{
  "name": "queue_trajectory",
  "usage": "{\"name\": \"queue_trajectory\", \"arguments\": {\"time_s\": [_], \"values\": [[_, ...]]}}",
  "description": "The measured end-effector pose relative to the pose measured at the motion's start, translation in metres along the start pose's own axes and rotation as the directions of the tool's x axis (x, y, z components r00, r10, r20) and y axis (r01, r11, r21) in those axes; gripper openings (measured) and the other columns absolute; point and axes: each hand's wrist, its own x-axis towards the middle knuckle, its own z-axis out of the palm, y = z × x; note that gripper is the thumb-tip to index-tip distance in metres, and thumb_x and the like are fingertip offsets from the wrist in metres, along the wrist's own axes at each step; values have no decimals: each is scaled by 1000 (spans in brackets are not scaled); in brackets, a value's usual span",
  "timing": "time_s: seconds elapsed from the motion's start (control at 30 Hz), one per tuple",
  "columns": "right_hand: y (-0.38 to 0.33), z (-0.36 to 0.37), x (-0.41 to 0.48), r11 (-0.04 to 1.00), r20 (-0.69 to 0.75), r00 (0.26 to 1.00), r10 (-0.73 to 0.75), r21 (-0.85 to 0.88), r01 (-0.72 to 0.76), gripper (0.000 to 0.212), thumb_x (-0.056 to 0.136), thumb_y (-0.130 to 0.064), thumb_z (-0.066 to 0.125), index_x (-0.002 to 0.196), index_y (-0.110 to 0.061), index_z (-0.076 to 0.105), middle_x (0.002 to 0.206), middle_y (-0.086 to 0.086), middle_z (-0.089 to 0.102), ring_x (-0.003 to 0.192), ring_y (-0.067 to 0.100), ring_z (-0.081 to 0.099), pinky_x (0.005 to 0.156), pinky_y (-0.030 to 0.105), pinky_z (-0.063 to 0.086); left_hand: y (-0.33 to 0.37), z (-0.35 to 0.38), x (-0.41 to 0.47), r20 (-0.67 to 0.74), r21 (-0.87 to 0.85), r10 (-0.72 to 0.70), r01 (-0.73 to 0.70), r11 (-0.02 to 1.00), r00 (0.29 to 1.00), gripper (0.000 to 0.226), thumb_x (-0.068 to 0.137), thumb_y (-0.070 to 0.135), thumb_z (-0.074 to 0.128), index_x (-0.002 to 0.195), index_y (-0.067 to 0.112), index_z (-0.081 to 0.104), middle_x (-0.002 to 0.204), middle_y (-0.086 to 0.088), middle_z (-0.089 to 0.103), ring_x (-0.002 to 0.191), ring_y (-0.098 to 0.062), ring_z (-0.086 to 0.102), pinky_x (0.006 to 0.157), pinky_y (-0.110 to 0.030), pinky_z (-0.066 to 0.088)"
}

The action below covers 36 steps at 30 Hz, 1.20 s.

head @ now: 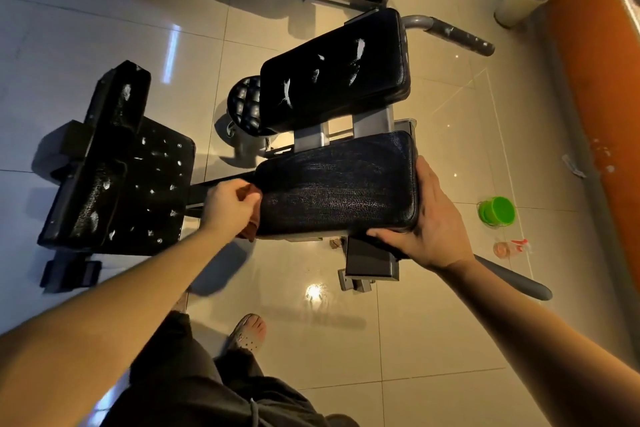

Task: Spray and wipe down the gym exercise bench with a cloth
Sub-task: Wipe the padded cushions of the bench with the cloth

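Cloth: brown, bunched in L hand fingers, against left end of near pad.
R hand: fingers wrapped round pad's right corner.
Spray bottle: on floor, right of pad.

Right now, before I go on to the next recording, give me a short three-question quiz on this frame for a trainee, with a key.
1. True or false: the left hand holds the cloth at one end of the near pad.
2. Short answer: what does the right hand grip?
3. Multiple choice: the spray bottle is A) in the left hand, B) on the floor, C) on the near pad.

Key: 1 true. 2 the near pad, at the end opposite the cloth. 3 B.
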Motion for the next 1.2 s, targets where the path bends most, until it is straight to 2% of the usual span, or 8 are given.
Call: {"name": "queue_trajectory", "arguments": {"time_s": [0.13,0.33,0.53,0.63,0.77,0.9,0.97,1.2], "values": [[-3,0,0,1000,0,1000,-6,5,6,127,69,-70,80,162,-18,12,160,-4,33,135,14,50,103,41,54,87,20,-24,-23,-145,232,-233,962,972,19,92,24,71,110,17,75,101,0,69,95,-18,62,90,-38,54],[-12,-4,0,999,-15,1000,-16,37,17,120,70,-65,85,160,-22,19,153,-4,41,126,9,54,97,28,54,152,39,-68,89,-215,618,-591,778,781,21,98,27,65,117,21,70,108,7,59,101,-11,59,88,-25,51],[-8,-3,1,999,-7,1000,-22,32,22,121,69,-67,83,160,-27,13,153,-8,37,121,-2,50,94,10,46,72,20,-4,-61,-63,213,-217,974,975,15,95,25,68,108,18,73,104,3,65,104,-21,61,90,-36,50],[-12,-4,1,999,-17,999,-34,42,34,120,69,-66,83,159,-32,12,152,-6,39,120,0,51,92,13,49,131,35,-33,-25,-171,376,-375,911,926,20,93,26,70,111,18,74,107,3,66,100,-15,61,90,-33,52],[-13,-5,0,999,-33,999,-41,19,42,114,72,-72,77,157,-38,8,148,0,43,116,8,56,89,23,54,172,48,-69,75,-205,697,-673,711,713,18,97,26,66,114,20,71,103,10,56,97,-8,57,85,-21,47],[-8,-3,0,1000,-15,1000,-4,-31,3,126,70,-78,75,162,-25,8,157,-2,35,125,3,48,98,23,50,157,43,-2,-19,-136,410,-408,903,912,26,98,31,65,121,21,70,121,0,64,111,-14,57,92,-29,48],[-6,-3,0,1000,-14,1000,0,-31,0,127,70,-79,74,162,-22,9,159,-3,34,128,1,44,101,24,49,153,45,8,-27,-147,336,-336,930,942,32,96,35,67,126,21,68,125,-2,64,117,-20,59,94,-30,48],[-11,-4,0,1000,-26,999,-28,-2,28,118,73,-76,74,159,-31,8,155,-2,38,123,11,54,93,11,44,151,39,-56,115,-221,759,-729,648,641,17,96,23,68,112,19,70,106,10,59,99,-7,60,89,-21,51]]}}
